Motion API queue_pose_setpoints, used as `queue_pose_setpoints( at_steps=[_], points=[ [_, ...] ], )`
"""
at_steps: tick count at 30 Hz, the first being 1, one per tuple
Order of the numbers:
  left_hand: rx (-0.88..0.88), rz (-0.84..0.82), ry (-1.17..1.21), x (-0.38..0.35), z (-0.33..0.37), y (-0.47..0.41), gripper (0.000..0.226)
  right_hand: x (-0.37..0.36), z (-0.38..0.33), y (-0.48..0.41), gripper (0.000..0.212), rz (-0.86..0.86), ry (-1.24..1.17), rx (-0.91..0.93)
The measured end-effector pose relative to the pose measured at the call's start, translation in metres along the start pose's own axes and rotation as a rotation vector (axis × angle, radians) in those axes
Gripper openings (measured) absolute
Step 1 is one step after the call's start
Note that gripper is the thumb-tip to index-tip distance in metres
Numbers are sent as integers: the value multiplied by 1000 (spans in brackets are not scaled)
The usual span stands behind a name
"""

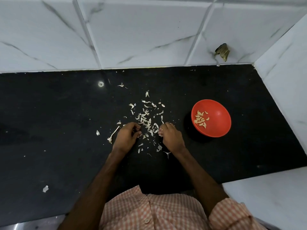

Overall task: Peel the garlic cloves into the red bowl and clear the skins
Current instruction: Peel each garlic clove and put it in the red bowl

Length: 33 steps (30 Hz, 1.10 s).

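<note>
Head: left hand (127,136), right hand (171,136) curled among skins (147,121).

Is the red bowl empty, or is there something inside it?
Not empty, but nowhere near full. The red bowl stands upright on the black counter, with a small heap of peeled cloves inside.

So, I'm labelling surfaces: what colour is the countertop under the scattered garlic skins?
Plain black: the glossy countertop, seen best in the head view.

I count one red bowl (219,123) holding roughly twenty peeled garlic cloves (201,120), too small for an exact number. There are several dozen garlic skins (147,122), and one bare garlic stalk (114,134).
</note>
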State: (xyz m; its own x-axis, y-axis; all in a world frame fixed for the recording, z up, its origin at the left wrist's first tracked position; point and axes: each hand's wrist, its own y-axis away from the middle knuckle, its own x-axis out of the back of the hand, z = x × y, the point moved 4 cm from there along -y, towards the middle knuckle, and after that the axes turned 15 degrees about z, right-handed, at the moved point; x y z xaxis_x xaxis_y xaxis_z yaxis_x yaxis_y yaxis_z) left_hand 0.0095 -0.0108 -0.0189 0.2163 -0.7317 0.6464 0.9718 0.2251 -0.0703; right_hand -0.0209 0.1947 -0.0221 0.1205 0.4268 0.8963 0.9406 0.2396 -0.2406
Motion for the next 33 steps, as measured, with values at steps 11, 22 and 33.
queue_pose_setpoints(
  at_steps=[11,22,33],
  points=[
    [99,154,-9,31,-5,-8,13,-17,-11,-37,30,-20,-78,85],
    [141,123,-113,22,-2,-8,29,7,11,-39,7,166,-377,-245],
    [-13,176,-156,14,19,-7,11,-8,-13,-36,13,-22,-170,-30]
  ],
)
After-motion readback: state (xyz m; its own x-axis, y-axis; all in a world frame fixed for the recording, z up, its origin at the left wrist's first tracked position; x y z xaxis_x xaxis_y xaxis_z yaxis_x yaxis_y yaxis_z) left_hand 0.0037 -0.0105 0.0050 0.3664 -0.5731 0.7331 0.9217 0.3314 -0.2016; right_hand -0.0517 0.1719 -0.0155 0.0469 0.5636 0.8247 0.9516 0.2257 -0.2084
